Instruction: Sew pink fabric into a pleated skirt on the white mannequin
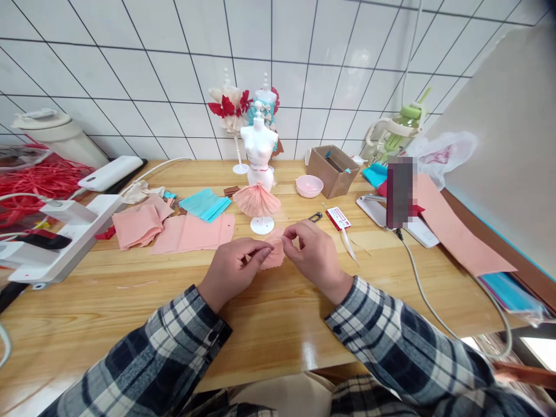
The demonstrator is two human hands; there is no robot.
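Over the front middle of the table, my left hand (237, 267) has its thumb and forefinger pinched on a small, frayed pink cloth piece (273, 262). My right hand (313, 255) is just to the right of it, thumb and forefinger pressed together in a pinch. What sits in that pinch, if anything, is too small to make out. Straight ahead stands a white miniature dress form (259, 145) wearing a pleated pink skirt (257, 200). A black safety pin (315, 217) lies just beyond my right hand.
Folded pink cloth (138, 225) and blue sheets (206, 204) lie at left, near a white power strip (65, 243). To the right are a pink bowl (309, 186), a cardboard box (332, 171), a red-and-white packet (339, 218) and a propped phone (399, 194). Decorated dress forms (230, 110) stand behind.
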